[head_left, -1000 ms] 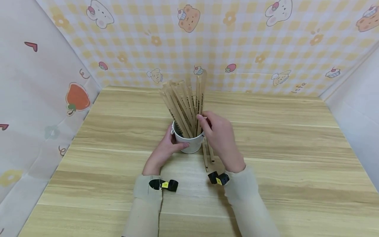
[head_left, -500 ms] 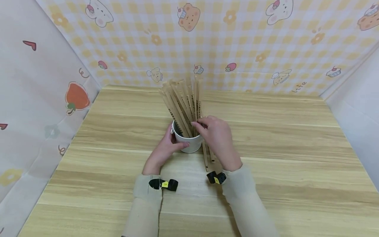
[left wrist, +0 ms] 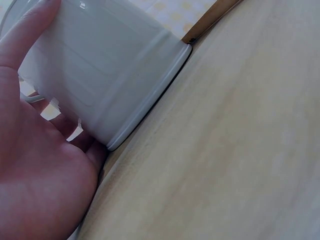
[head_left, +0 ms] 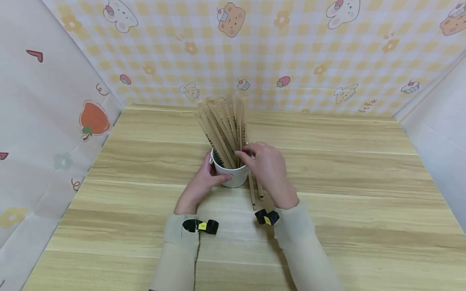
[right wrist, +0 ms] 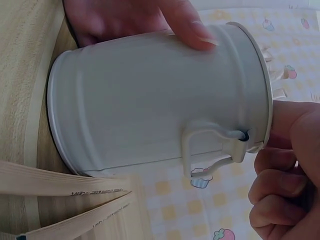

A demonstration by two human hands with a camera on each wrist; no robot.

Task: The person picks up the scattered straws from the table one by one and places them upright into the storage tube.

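A small white metal bucket (head_left: 234, 177) stands on the wooden table with a bunch of paper-wrapped straws (head_left: 218, 131) upright in it, leaning left. My left hand (head_left: 201, 184) grips the bucket from its left side, thumb across the front, as the left wrist view also shows on the bucket wall (left wrist: 100, 70). At the right of the rim, my right hand (head_left: 270, 167) pinches wrapped straws between thumb and index finger, its other fingers curled. In the right wrist view a side handle (right wrist: 210, 150) sticks out from the bucket; the straws inside are mostly hidden there.
Loose wrapped straws (head_left: 252, 193) lie on the table (head_left: 364, 169) just right of the bucket, partly under my right hand. A checked cloth backdrop (head_left: 291, 52) rises behind the table, and white printed sheets (head_left: 58, 121) stand at the sides.
The straws in my right hand have moved down into the bucket and slightly left, their tops now nearly level with the others. My left hand has stayed on the bucket.
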